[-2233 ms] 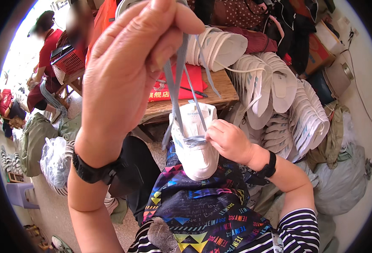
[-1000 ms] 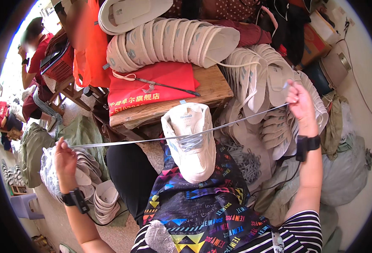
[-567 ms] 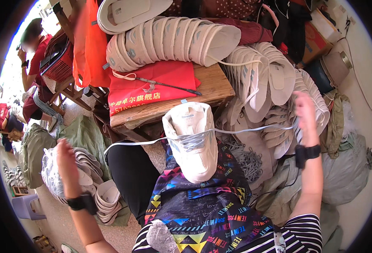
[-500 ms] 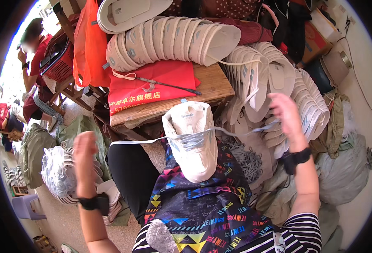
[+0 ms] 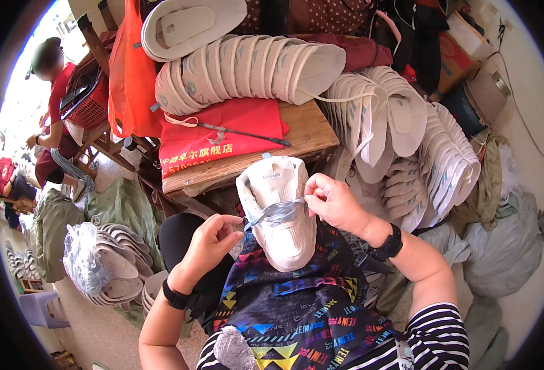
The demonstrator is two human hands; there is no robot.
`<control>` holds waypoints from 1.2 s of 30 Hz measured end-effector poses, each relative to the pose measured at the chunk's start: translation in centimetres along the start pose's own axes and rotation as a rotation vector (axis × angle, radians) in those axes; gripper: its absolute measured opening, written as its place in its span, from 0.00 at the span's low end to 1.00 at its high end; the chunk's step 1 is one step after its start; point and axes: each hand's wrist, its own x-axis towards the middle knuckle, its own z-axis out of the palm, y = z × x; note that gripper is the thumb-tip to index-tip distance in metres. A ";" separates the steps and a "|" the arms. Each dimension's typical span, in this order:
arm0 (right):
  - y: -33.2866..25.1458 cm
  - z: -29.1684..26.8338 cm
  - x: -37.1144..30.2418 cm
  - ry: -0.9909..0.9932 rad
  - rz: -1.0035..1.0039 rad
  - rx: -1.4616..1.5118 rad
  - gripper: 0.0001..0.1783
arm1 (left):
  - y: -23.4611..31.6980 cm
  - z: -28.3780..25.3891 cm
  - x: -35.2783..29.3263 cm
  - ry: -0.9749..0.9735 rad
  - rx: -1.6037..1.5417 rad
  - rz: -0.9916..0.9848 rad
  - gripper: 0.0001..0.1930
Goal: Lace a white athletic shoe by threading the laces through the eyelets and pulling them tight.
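A white shoe (image 5: 287, 243) with pale blue-grey trim sits on my lap against the wooden bench, its toe toward me and its opening away. Blue-grey shoelace (image 5: 279, 213) crosses its front in several strands. My right hand (image 5: 336, 200) is at the shoe's right side, thumb and forefinger pinched on the lace. At the left side, my left hand (image 5: 213, 240) is curled with its fingertips at the lace where it leaves the shoe; the tips are partly hard to make out. A dark patterned apron (image 5: 284, 308) covers my lap under the shoe.
On the wooden bench (image 5: 312, 132) lie a red bag (image 5: 222, 132), a thin hooked tool (image 5: 241, 134) and a row of nested shoe uppers (image 5: 241, 68). More stacked uppers (image 5: 444, 163) stand at right. A plastic-wrapped stack (image 5: 108, 262) is at left. Another person (image 5: 56, 111) sits far left.
Both hands have come inward from wide apart to the sides of the shoe. The lace, stretched out to both sides before, is now gathered close over the shoe's front.
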 end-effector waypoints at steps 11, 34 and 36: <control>-0.6 1.7 0.6 0.131 -0.589 -0.808 0.12 | -1.7 3.2 1.1 -0.042 -0.664 -0.115 0.06; -4.0 1.7 3.5 0.126 -0.411 -0.375 0.08 | -13.0 -18.3 -9.6 0.471 -1.863 0.392 0.11; -5.7 1.8 3.7 0.124 -0.455 -0.136 0.08 | -17.5 -20.4 -12.1 0.654 -1.809 0.401 0.13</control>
